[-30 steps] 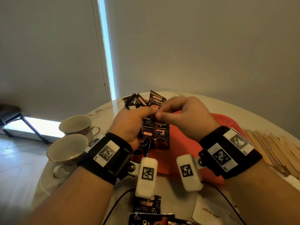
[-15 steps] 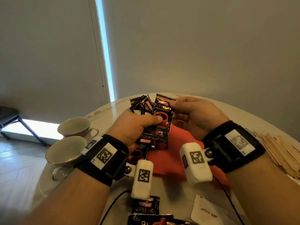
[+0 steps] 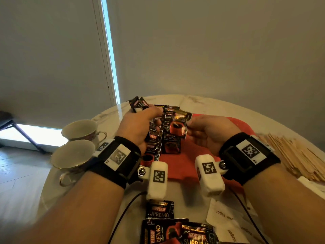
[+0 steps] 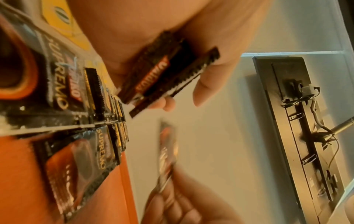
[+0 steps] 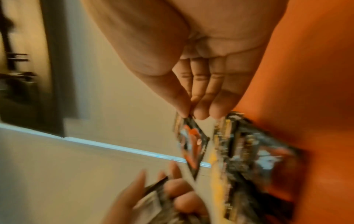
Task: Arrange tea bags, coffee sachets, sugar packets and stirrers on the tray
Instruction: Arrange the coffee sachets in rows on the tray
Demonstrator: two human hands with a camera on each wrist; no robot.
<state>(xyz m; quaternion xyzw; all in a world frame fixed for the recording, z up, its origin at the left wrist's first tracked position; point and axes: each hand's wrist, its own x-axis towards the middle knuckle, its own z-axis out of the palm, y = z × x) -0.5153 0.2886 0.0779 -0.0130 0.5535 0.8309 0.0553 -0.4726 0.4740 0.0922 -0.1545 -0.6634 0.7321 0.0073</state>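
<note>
While the left hand (image 3: 140, 127) grips a fanned bunch of black coffee sachets (image 3: 139, 104), the right hand (image 3: 209, 131) pinches one sachet (image 3: 179, 124) by its edge between thumb and fingertips, above the red tray (image 3: 190, 155). Sachets already lying overlapped on the tray (image 3: 171, 144) read "SUPREMO"; loose ones at the near table edge (image 3: 160, 209) read "KOPIKO SUPREMO". White sugar packets (image 3: 223, 215) beside them carry the word "sugar". Wooden stirrers (image 3: 297, 155) are heaped right of the tray, two teacups (image 3: 75, 155) stand left. The round marble table (image 3: 211, 104) stands near a grey wall.
</note>
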